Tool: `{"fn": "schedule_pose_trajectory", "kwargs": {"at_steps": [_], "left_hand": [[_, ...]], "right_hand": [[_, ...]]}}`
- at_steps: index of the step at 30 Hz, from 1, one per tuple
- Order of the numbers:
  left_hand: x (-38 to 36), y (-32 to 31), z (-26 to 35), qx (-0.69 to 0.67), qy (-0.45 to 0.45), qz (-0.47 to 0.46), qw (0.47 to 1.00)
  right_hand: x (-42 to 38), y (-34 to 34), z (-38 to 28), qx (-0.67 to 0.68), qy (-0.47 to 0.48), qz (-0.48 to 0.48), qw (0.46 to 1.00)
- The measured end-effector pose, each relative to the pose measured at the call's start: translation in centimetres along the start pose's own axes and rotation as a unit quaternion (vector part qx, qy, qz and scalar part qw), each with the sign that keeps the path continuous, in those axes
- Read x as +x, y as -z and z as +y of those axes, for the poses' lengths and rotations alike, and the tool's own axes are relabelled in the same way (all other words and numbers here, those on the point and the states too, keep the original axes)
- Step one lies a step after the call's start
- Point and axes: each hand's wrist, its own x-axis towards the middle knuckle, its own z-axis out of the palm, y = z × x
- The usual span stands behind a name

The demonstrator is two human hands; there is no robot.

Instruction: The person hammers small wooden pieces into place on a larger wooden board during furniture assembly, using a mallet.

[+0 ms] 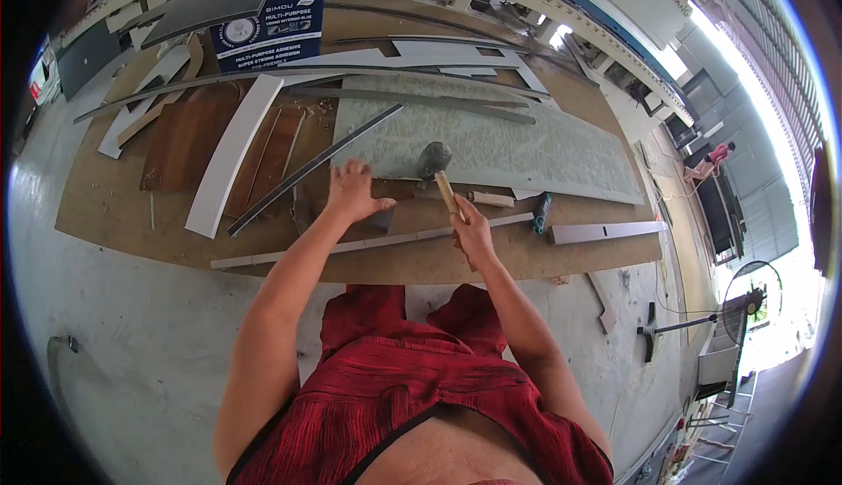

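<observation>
My right hand [473,232] is wrapped round the wooden handle of a rubber mallet [433,160]. The mallet's dark head overlaps the front part of a pale green panel [544,147] with a streaky surface. Fingers spread, my left hand [353,194] is at the panel's front left corner and holds nothing. Just beyond that hand, a thin dark strip [307,175] slants across the table. A small grey piece [381,220] sits by the left thumb, partly hidden. To the right of the mallet handle lie a short wooden piece [493,199] and a dark teal tool [542,212].
A white board strip [235,156] and brown wooden panels [191,139] lie on the left. At the back stands a blue adhesive box [269,31]. A long pale strip [386,241] runs along the front. A fan [748,302] and another person [715,159] are farther right.
</observation>
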Motion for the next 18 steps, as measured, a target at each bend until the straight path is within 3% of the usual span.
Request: {"fn": "schedule_pose_trajectory", "kwargs": {"at_steps": [3,5,13,18], "left_hand": [[-1.3,2.0,-1.1,0.019,0.055,-0.049,0.997],[-2.1,1.5,-1.8,0.02,0.055,-0.055,0.997],[-2.5,-0.7,-2.2,0.009,0.06,-0.014,0.998],[-2.8,-1.3,-2.5,0.007,0.058,0.015,0.998]], "right_hand": [[0.0,0.4,-1.4,0.018,-0.048,-0.02,0.998],[0.4,-0.2,-2.0,0.051,-0.006,-0.021,0.998],[0.2,-3.1,-7.0,0.022,0.016,-0.086,0.996],[1.0,-4.9,-6.7,-0.006,0.014,-0.109,0.994]]}}
